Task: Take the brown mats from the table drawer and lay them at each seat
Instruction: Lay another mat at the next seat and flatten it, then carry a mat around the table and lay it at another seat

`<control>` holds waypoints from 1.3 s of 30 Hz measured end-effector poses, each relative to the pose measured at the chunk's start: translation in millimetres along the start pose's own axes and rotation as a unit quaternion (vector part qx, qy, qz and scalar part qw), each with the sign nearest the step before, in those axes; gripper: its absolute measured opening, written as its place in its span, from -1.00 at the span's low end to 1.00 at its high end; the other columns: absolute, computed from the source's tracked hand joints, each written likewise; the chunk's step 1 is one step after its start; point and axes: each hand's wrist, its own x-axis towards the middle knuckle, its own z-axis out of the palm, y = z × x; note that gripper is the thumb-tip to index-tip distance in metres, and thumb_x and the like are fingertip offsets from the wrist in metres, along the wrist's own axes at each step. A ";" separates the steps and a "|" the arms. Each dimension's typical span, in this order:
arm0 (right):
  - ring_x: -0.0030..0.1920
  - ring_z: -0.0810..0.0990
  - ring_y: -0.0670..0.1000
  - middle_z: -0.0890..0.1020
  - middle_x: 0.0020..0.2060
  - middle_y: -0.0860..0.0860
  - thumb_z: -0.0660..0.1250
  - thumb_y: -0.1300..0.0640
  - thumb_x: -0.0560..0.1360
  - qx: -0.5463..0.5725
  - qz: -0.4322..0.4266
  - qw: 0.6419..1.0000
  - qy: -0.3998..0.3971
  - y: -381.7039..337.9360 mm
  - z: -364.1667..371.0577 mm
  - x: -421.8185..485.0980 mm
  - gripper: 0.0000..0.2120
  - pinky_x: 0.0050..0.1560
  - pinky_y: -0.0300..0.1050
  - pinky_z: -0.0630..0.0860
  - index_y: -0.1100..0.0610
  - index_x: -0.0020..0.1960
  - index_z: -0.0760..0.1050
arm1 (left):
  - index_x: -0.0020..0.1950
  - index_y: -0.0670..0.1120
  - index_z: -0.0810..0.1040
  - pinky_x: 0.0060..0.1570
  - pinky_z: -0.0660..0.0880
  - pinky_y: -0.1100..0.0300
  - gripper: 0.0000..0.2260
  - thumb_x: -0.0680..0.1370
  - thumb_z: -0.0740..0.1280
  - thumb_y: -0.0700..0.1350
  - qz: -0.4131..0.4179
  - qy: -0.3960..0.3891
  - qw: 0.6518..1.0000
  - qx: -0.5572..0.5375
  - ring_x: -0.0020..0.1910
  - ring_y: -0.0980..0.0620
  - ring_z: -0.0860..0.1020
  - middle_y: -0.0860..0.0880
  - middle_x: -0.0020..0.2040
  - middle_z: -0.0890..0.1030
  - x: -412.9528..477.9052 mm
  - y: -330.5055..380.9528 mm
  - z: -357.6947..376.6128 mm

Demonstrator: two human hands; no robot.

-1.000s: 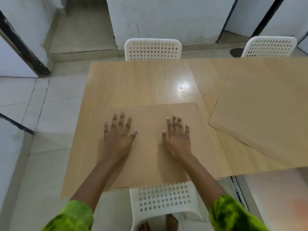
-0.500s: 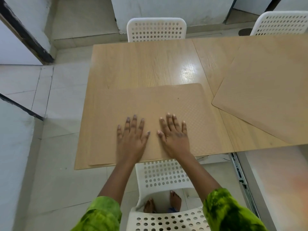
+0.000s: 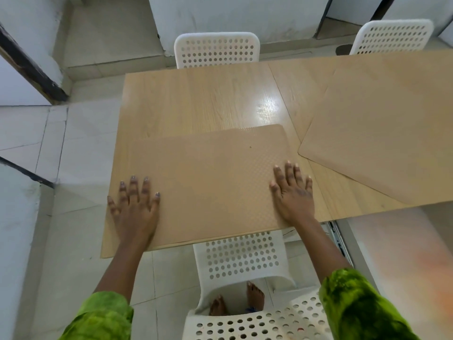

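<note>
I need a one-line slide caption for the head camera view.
Both hands, left and right, press a brown mat flat on the table.

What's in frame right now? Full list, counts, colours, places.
table: 1, light wood, centre, running off to the right
mats: 2, brown; one flat at the near seat under both hands, one lying askew at the right
chairs: 3 seen, white with holes; one at the far side, one far right, one at the near edge
drawer rail: 1, metal, under the table's near right edge
floor: pale tiles, left
sleeves: 2, green, bottom corners
feet: 2, bare, behind the near chair
left hand: flat on the near mat's left end
right hand: flat on its right end
</note>
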 end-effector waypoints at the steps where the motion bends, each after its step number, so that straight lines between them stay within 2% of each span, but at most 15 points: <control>1: 0.52 -0.28 0.01 -0.24 0.53 0.00 -0.20 -0.14 0.61 0.004 0.004 1.000 -0.002 -1.2 -1.5 0.1 -0.51 0.46 0.12 -0.30 -0.12 0.42 -0.38 | 0.55 0.03 0.01 0.44 -0.25 -0.18 -0.48 0.61 -0.06 0.14 -0.001 0.005 1.000 0.004 0.55 -0.10 -0.09 -0.05 0.57 0.02 -1.4 4.5 -1.4; 2: 0.52 -0.28 0.02 -0.24 0.53 0.01 -0.19 -0.13 0.61 0.013 0.006 1.000 -0.003 -4.0 -3.2 0.0 -0.49 0.46 0.12 -0.32 -0.10 0.45 -0.37 | 0.54 -0.01 0.05 0.42 -0.29 -0.15 -0.47 0.60 -0.06 0.14 0.013 0.011 1.000 0.006 0.55 -0.11 -0.06 -0.08 0.57 0.04 -5.5 14.2 -2.4; 4: 0.52 -0.29 0.01 -0.25 0.53 0.02 -0.17 -0.11 0.61 0.030 -0.011 0.999 -0.006 -15.9 -5.6 -1.3 -0.47 0.45 0.11 -0.34 -0.06 0.50 -0.31 | 0.52 -0.05 0.13 0.40 -0.35 -0.05 -0.43 0.56 -0.08 0.17 0.093 0.007 0.996 0.010 0.54 -0.11 0.03 -0.09 0.56 0.10 -20.0 47.0 -0.8; 7: 0.52 -0.27 -0.01 -0.23 0.53 0.01 -0.22 -0.13 0.59 0.030 -0.049 0.998 -0.032 -32.5 -0.8 -9.0 -0.46 0.47 0.08 -0.30 -0.04 0.52 -0.24 | 0.53 0.03 0.07 0.41 -0.33 -0.04 -0.41 0.54 -0.17 0.20 0.185 -0.015 0.982 0.025 0.55 -0.03 0.00 -0.03 0.56 0.06 -38.7 93.2 8.8; 11: 0.53 -0.26 -0.02 -0.20 0.54 -0.05 -0.38 -0.22 0.46 0.005 -0.049 0.999 -0.018 -23.8 5.5 -10.0 -0.36 0.48 0.05 -0.27 -0.08 0.52 -0.23 | 0.54 0.12 -0.10 0.48 -0.20 -0.06 -0.39 0.50 -0.28 0.26 0.165 -0.027 0.986 0.008 0.55 0.02 -0.15 0.04 0.57 -0.11 -33.5 87.7 11.3; 15: 0.53 -0.26 -0.01 -0.19 0.54 -0.06 -0.32 -0.19 0.51 0.000 -0.054 0.998 -0.020 -20.4 4.1 -10.0 -0.41 0.48 0.05 -0.27 -0.10 0.52 -0.23 | 0.53 0.12 -0.13 0.50 -0.15 -0.05 -0.38 0.49 -0.30 0.27 0.149 -0.025 0.988 0.000 0.55 0.00 -0.15 0.03 0.58 -0.12 -31.5 77.4 9.2; 18: 0.53 -0.27 -0.01 -0.20 0.54 -0.05 -0.20 -0.14 0.60 0.008 -0.054 0.998 -0.037 -20.2 0.6 -10.5 -0.48 0.49 0.05 -0.28 -0.09 0.52 -0.23 | 0.54 0.12 -0.13 0.50 -0.15 -0.05 -0.38 0.48 -0.31 0.27 0.151 -0.037 0.988 -0.001 0.55 -0.01 -0.15 0.02 0.58 -0.12 -32.2 78.4 5.7; 20: 0.53 -0.26 -0.02 -0.18 0.54 -0.05 -0.16 -0.10 0.62 0.044 -0.058 0.996 -0.059 -19.1 -5.8 -10.4 -0.49 0.49 0.04 -0.28 -0.06 0.53 -0.20 | 0.54 0.10 -0.14 0.50 -0.16 -0.07 -0.41 0.53 -0.25 0.26 0.146 -0.050 0.988 -0.005 0.55 -0.02 -0.16 0.00 0.58 -0.13 -32.6 80.5 1.0; 22: 0.54 -0.19 -0.03 -0.08 0.55 -0.02 -0.11 -0.06 0.63 0.143 -0.048 0.987 -0.060 -16.1 -19.3 -10.0 -0.49 0.49 0.01 -0.22 0.01 0.54 -0.11 | 0.55 0.05 -0.12 0.49 -0.19 -0.08 -0.43 0.58 -0.14 0.21 0.132 -0.076 0.988 0.002 0.55 -0.02 -0.19 -0.01 0.58 -0.14 -33.2 89.3 -7.5; 25: 0.54 -0.02 0.01 0.11 0.53 0.04 0.00 0.04 0.63 0.250 -0.001 0.968 0.007 3.6 -45.2 -7.3 -0.53 0.49 -0.01 -0.03 0.09 0.52 0.08 | 0.55 -0.03 -0.06 0.47 -0.21 -0.08 -0.42 0.60 -0.06 0.18 0.148 -0.113 0.983 -0.012 0.54 -0.03 -0.21 -0.02 0.57 -0.14 -32.7 125.0 -20.3; 28: 0.53 0.06 0.06 0.21 0.50 0.10 0.08 0.21 0.59 0.227 0.049 0.972 0.046 52.2 -67.8 3.3 -0.55 0.47 -0.05 0.06 0.15 0.47 0.21 | 0.55 -0.06 0.03 0.48 -0.13 -0.04 -0.45 0.61 0.02 0.13 0.227 -0.128 0.963 -0.075 0.55 -0.02 -0.15 -0.01 0.58 -0.05 -33.3 191.8 -24.7; 31: 0.52 0.10 0.06 0.25 0.49 0.09 0.08 0.25 0.57 0.197 0.095 0.975 0.039 110.4 -82.7 15.0 -0.56 0.44 -0.10 0.10 0.17 0.44 0.28 | 0.52 -0.11 0.14 0.47 -0.02 0.11 -0.52 0.62 0.10 0.01 0.259 -0.157 0.931 -0.203 0.54 -0.01 -0.01 -0.06 0.56 0.10 -39.6 264.2 -32.6; 34: 0.46 0.25 0.05 0.31 0.46 0.06 0.10 0.22 0.57 0.192 0.117 0.974 0.021 156.5 -96.6 19.1 -0.58 0.38 -0.14 0.20 0.13 0.42 0.33 | 0.50 -0.14 0.20 0.43 0.12 0.12 -0.55 0.61 0.13 -0.09 0.237 -0.200 0.906 -0.287 0.49 -0.07 0.14 -0.11 0.50 0.24 -42.4 325.2 -37.2; 37: 0.40 0.35 0.08 0.35 0.44 0.04 0.10 0.15 0.58 0.172 0.109 0.979 -0.011 183.9 -102.0 22.6 -0.59 0.31 -0.12 0.30 0.07 0.43 0.32 | 0.49 -0.15 0.19 0.41 0.14 0.11 -0.53 0.60 0.17 -0.08 0.186 -0.256 0.894 -0.318 0.47 -0.11 0.13 -0.14 0.49 0.25 -38.4 368.0 -42.0; 39: 0.38 0.38 0.09 0.37 0.43 0.03 0.11 0.09 0.59 0.153 0.103 0.982 -0.033 196.0 -101.1 23.5 -0.58 0.27 -0.12 0.34 0.04 0.44 0.29 | 0.47 -0.17 0.21 0.38 0.13 0.11 -0.52 0.58 0.19 -0.07 0.150 -0.278 0.903 -0.292 0.47 -0.15 0.13 -0.18 0.48 0.24 -32.0 388.6 -42.2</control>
